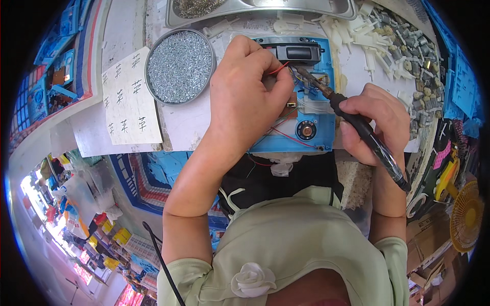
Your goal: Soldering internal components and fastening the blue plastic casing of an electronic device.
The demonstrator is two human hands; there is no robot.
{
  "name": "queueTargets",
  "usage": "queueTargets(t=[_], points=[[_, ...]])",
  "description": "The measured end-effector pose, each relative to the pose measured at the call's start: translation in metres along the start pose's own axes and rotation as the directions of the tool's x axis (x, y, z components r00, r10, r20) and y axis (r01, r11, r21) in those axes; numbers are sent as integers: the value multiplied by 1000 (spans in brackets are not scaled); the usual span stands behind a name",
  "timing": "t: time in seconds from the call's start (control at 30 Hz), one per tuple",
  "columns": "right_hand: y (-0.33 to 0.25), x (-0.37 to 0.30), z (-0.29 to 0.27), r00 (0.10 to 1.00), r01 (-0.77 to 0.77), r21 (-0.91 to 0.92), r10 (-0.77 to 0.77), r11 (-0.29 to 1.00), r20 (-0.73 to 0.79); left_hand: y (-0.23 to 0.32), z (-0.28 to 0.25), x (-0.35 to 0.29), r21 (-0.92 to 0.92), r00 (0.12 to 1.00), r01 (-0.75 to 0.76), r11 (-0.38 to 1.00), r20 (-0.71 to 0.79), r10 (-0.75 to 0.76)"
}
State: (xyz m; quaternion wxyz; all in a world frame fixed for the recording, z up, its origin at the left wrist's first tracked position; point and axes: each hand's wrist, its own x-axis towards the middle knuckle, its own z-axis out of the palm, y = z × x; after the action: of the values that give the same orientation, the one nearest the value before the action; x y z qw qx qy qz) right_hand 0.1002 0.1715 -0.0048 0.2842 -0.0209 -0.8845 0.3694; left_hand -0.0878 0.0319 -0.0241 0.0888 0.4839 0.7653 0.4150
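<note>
My right hand (380,120) grips a black-handled soldering iron (337,102), its metal tip pointing up and left toward the black battery-box-like part (298,53) of an opened blue plastic casing (323,113). With fingers pinched together, my left hand (250,97) holds a thin red wire (278,69) close to the iron's tip. Whether the tip touches the wire is too small to tell. Lower in the casing sit a round speaker (306,130) and a small brown circuit board (291,106). Red and green wires run across it, partly hidden behind my left hand.
Left of the casing stands a round tray of small metal screws (180,66) on a handwritten paper sheet (130,102). A steel tray (265,6) lies at the far edge. White plastic parts and small motors (408,66) are heaped at right. A yellow fan (466,217) is below them.
</note>
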Motion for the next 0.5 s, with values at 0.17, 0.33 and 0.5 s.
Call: queueTargets(t=[0.17,0.33,0.5], points=[[0,0,2,1000,6,9,-6,1000,-16,0,0,0,-6,1000,-6,1000,-3,6],[1,0,2,1000,13,2,-13,1000,-23,1,0,0,-18,1000,-2,1000,-13,2],[2,-1,1,1000,0,10,0,1000,-23,0,2,-1,-5,1000,-17,1000,-25,17]])
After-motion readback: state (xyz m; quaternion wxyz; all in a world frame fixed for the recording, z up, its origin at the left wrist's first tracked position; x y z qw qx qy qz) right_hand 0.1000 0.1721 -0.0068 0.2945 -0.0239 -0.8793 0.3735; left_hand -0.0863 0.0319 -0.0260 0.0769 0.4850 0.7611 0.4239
